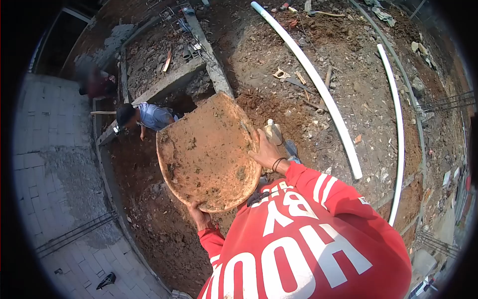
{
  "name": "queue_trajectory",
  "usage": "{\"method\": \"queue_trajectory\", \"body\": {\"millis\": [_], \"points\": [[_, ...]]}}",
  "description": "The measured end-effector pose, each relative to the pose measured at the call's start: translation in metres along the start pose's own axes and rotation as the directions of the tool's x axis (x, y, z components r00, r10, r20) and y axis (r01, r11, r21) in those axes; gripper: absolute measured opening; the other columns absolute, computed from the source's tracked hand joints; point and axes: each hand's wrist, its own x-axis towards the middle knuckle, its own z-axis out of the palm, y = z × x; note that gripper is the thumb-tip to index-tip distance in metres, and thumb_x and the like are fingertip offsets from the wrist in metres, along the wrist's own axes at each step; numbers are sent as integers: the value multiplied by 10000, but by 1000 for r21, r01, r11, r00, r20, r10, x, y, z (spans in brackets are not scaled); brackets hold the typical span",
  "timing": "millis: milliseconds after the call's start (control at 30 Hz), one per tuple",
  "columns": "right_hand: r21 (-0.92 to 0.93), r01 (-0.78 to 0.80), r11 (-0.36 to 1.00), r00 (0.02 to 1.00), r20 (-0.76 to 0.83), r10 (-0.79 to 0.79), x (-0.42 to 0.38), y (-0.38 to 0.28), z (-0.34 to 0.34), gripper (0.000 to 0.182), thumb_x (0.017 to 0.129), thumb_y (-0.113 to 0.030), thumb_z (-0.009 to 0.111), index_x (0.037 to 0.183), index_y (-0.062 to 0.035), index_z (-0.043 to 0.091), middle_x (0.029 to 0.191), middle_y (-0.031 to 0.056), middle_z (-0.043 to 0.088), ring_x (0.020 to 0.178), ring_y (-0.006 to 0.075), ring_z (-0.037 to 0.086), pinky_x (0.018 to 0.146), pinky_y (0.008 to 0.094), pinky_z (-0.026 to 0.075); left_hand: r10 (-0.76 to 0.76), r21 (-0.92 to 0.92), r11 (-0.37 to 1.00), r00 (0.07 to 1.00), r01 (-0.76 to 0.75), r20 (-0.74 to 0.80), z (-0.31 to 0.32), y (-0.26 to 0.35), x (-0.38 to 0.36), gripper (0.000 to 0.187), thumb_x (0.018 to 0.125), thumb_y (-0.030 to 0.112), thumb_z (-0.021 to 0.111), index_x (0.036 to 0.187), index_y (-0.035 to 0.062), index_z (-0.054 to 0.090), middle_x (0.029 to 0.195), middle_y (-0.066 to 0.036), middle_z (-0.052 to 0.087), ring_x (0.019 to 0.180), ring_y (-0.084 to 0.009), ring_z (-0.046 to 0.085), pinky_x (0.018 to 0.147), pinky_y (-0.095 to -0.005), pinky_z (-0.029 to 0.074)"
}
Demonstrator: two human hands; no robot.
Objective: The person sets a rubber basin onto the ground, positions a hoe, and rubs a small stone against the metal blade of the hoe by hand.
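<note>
A large shallow pan (206,144), coated in reddish-brown dirt with a few darker clumps, is held tilted in front of my body. Its near end is rounded and its far edge runs nearly straight. My right hand (268,151) grips the right rim, thumb over the edge. Lower down, my left hand (199,216) is closed on the near-left rim, its fingers partly hidden beneath. Only a thin layer of soil and small lumps shows inside the pan.
Beyond the pan, a person in a blue-grey shirt (155,116) bends in a trench beside a concrete beam (167,82). Another person (98,83) is farther left. White pipes (318,87), a handsaw (294,82) and rubble lie right. A block wall (59,164) stands left.
</note>
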Motion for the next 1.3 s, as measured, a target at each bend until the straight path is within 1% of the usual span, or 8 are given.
{"method": "queue_trajectory", "body": {"millis": [200, 433, 567, 700, 767, 967, 1100, 1300], "points": [[307, -200, 930, 965, 227, 132, -26, -11, -26, 398, 814, -205, 672, 1132, 27, 615, 889, 200, 655, 855, 324, 654, 759, 437, 497, -39, -128, 990, 991, 56, 130, 41, 30, -47, 583, 946, 235, 623, 1448, 8, 432, 1359, -157, 588, 1207, -334, 612, 1001, -522, 521], [467, -475, 746, 796, 589, 139, -6, 2, -11, 686, 868, -438, 746, 1336, 30, 563, 960, 187, 707, 889, 306, 688, 796, 406, 526, -174, -164, 969, 981, 187, 87, 32, 18, -40, 618, 869, 111, 541, 1469, 44, 411, 1402, -166, 552, 1279, -358, 554, 1094, -561, 450], [172, -285, 943, 953, 156, 259, 20, 99, 20, 752, 885, -510, 716, 1386, 17, 526, 1044, 177, 726, 967, 279, 714, 829, 395, 547, -314, -181, 938, 946, 295, -81, 13, -13, -38, 651, 835, 106, 481, 1474, 30, 386, 1419, -181, 526, 1297, -389, 534, 1102, -618, 437], [156, -624, 766, 780, 185, 598, 29, 188, 28, 731, 898, -545, 693, 1388, -29, 525, 1121, 166, 695, 1013, 238, 698, 826, 391, 555, -312, -175, 948, 884, 266, -348, -3, -38, -79, 658, 852, 112, 455, 1499, 29, 368, 1446, -206, 506, 1306, -407, 533, 1078, -622, 466], [446, -824, 348, 540, 433, 722, 34, 213, 27, 762, 895, -610, 668, 1424, -86, 505, 1227, 172, 646, 1022, 277, 683, 852, 428, 551, -363, -197, 931, 846, 309, -391, -36, -59, -96, 642, 874, 149, 447, 1500, 33, 370, 1453, -203, 492, 1303, -429, 522, 1052, -657, 476], [570, -821, 37, 421, 560, 713, 90, 282, 85, 947, 795, -753, 668, 1533, -214, 420, 1253, 156, 618, 1021, 290, 675, 866, 424, 529, -509, -259, 859, 685, 442, -520, -75, -93, -142, 628, 855, 151, 457, 1470, 27, 439, 1429, -205, 534, 1291, -405, 548, 1085, -617, 469], [682, -668, -299, 437, 684, 584, 154, 314, 134, 647, 870, -403, 787, 1320, -78, 456, 923, 173, 660, 721, 308, 703, 610, 441, 618, -488, -167, 860, 683, 482, -543, -89, -123, -141, 577, 889, 160, 460, 1451, 31, 456, 1405, -188, 560, 1277, -390, 561, 1086, -597, 468], [689, -721, -80, 600, 678, 425, 196, 382, 91, 263, 956, -183, 671, 1122, -57, 511, 739, 85, 614, 565, 191, 622, 481, 341, 561, -368, -8, 882, 680, 470, -634, -56, -171, -99, 264, 876, 118, 532, 1107, 7, 596, 1095, -113, 657, 1000, -295, 674, 915, -459, 568]]}}
